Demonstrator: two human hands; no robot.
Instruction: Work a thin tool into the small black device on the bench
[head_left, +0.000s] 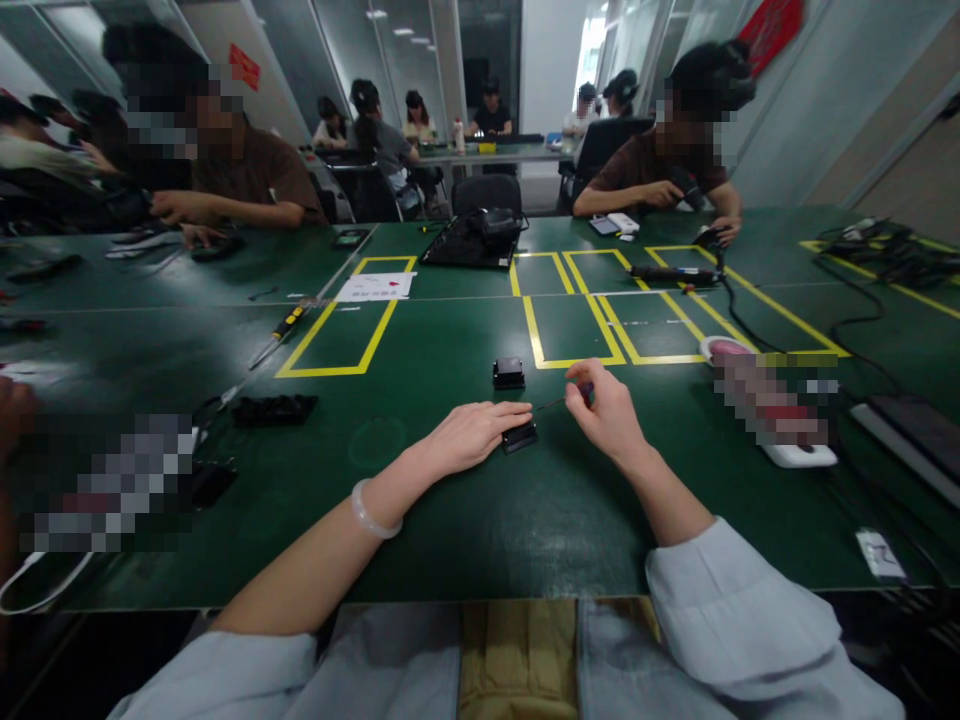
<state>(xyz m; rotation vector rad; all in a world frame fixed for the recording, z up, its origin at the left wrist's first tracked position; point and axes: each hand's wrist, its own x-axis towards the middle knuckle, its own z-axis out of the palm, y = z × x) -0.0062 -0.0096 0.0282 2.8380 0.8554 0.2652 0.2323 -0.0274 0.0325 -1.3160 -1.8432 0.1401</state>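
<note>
My left hand [469,435] lies low over the table, its fingers stretched together and holding down a small black rectangular part [521,438]. Between the fingers of my right hand [606,408] is a small screwdriver [587,393] with a dark handle. Its thin shaft points left toward the fingertips of my left hand; whether the tip touches the part I cannot tell. Just beyond my left fingers stands a second black block-like part [508,373], apart from both hands.
The green table [450,540] has yellow tape outlines. At left lie a yellow-black screwdriver [289,320], a black strip-shaped piece [274,410] and a power strip [120,480]. Another power strip [795,455] and cables lie right. Opposite, a person [630,165] handles a dark tool.
</note>
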